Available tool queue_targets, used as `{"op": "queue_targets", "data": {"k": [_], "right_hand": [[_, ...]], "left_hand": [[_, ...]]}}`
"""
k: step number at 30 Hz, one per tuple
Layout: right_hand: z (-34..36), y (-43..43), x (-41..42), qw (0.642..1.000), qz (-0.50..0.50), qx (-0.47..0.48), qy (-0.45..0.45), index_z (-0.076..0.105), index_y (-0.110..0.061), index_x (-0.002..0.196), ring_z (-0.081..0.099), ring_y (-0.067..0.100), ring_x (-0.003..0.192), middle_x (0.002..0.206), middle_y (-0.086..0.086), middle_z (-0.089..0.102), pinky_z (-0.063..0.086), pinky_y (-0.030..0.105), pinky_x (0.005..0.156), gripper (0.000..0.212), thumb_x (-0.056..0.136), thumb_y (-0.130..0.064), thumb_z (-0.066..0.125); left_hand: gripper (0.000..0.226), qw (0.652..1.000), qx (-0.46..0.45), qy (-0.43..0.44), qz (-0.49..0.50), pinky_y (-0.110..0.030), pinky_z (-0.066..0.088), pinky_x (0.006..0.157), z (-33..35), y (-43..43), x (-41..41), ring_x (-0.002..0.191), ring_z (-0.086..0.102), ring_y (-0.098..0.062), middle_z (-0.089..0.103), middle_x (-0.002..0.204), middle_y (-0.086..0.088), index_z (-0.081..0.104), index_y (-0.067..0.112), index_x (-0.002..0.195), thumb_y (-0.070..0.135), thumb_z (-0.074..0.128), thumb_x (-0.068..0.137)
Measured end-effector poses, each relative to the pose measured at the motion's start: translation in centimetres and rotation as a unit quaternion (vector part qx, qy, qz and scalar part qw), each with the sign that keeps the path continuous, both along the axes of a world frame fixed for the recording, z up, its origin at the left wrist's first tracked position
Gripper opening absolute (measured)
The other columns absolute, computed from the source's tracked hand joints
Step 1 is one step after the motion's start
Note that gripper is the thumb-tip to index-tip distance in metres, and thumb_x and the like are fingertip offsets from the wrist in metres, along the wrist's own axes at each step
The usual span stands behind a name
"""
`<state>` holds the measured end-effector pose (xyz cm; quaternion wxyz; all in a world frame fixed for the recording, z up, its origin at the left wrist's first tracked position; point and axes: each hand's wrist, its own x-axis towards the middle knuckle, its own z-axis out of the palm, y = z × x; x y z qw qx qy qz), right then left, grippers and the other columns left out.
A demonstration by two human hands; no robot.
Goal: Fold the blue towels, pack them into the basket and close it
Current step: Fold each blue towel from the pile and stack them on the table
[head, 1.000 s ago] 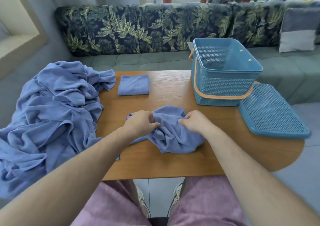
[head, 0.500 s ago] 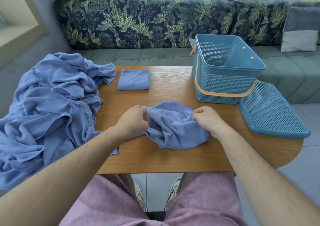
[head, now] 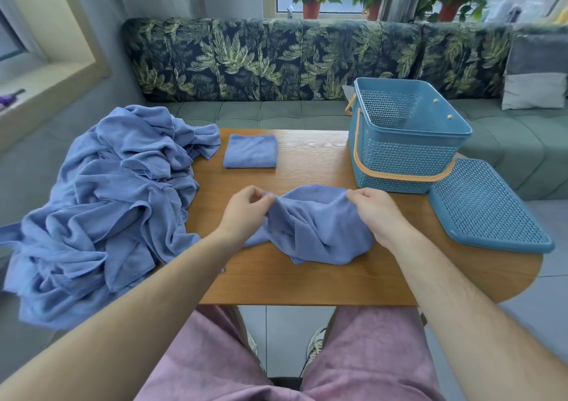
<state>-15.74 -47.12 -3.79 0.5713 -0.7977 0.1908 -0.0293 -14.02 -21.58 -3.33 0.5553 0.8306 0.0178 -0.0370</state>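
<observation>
Crumpled towel (head: 316,231): blue, unfolded, bunched at the middle of the tabletop (head: 307,280) toward its near edge. Its far hem is raised, pinched at one end by the left hand (head: 246,213) and at the other by the right hand (head: 372,210).

Folded towel (head: 250,151): blue, a flat rectangle near the far edge, left of centre.

Towel pile (head: 116,191): blue, rumpled, heaped over the left edge and hanging off it.

Basket (head: 408,158): blue perforated plastic, upright, open, with its orange handle (head: 396,175) lowered, at the far right corner.

Lid (head: 488,207): blue, perforated, lying flat just beside the basket at the right edge.
</observation>
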Motion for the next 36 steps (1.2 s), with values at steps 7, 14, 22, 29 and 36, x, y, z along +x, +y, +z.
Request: {"op": "queue_targets", "data": {"k": [7, 14, 22, 29, 36], "right_hand": [[6.5, 0.9, 1.8, 0.953, -0.08, 0.271, -0.106, 0.06, -0.006, 0.084, 0.067, 0.012, 0.062, 0.077, 0.006, 0.069, 0.052, 0.027, 0.061, 0.021, 0.102, -0.004, 0.049], [13.2, 0.6, 3.6, 0.927, -0.016, 0.344, -0.146, 0.053, -0.006, 0.129, 0.059, 0.02, 0.075, 0.098, 0.015, 0.062, 0.049, 0.027, 0.061, 0.045, 0.093, 0.014, 0.035], [17.9, 0.8, 4.7, 0.965, 0.051, 0.182, -0.181, 0.073, -0.017, 0.102, 0.067, 0.015, 0.072, 0.09, 0.002, 0.075, 0.052, 0.024, 0.058, 0.018, 0.098, -0.006, 0.059], [19.2, 0.5, 4.3, 0.983, 0.033, -0.017, -0.181, 0.073, -0.021, 0.095, 0.059, 0.021, 0.077, 0.099, 0.007, 0.068, 0.054, 0.03, 0.057, 0.019, 0.104, -0.021, 0.056], [20.0, -0.2, 2.0, 0.982, 0.071, 0.11, -0.136, 0.069, -0.011, 0.101, 0.058, 0.022, 0.08, 0.095, 0.011, 0.066, 0.05, 0.037, 0.073, 0.024, 0.105, -0.027, 0.053]], "left_hand": [[0.02, 0.983, -0.108, -0.104, 0.104, -0.039, 0.054, 0.07, 8.1, 3.8, 4.1, 0.07, 0.053, -0.019, 0.056, 0.073, -0.008, 0.053, 0.014, 0.079, 0.03, 0.057, 0.09], [0.011, 0.962, -0.098, -0.187, 0.174, -0.012, 0.033, 0.042, 14.6, 6.6, 6.8, 0.06, 0.04, -0.009, 0.045, 0.074, 0.004, 0.05, 0.014, 0.098, 0.021, 0.059, 0.097], [0.04, 0.956, -0.271, -0.093, 0.062, -0.03, 0.051, 0.075, 17.9, 8.1, 6.4, 0.08, 0.06, -0.021, 0.071, 0.097, -0.009, 0.07, 0.016, 0.102, -0.01, 0.046, 0.085], [0.018, 0.924, -0.369, -0.089, 0.05, -0.024, 0.048, 0.053, 17.0, 8.6, 5.4, 0.063, 0.06, -0.015, 0.069, 0.079, -0.005, 0.074, 0.006, 0.102, 0.006, 0.059, 0.092], [0.022, 0.918, -0.358, -0.157, 0.064, -0.019, 0.048, 0.052, 16.3, 9.4, 2.9, 0.069, 0.062, -0.009, 0.073, 0.094, 0.0, 0.075, 0.015, 0.11, 0.008, 0.071, 0.089]]}}
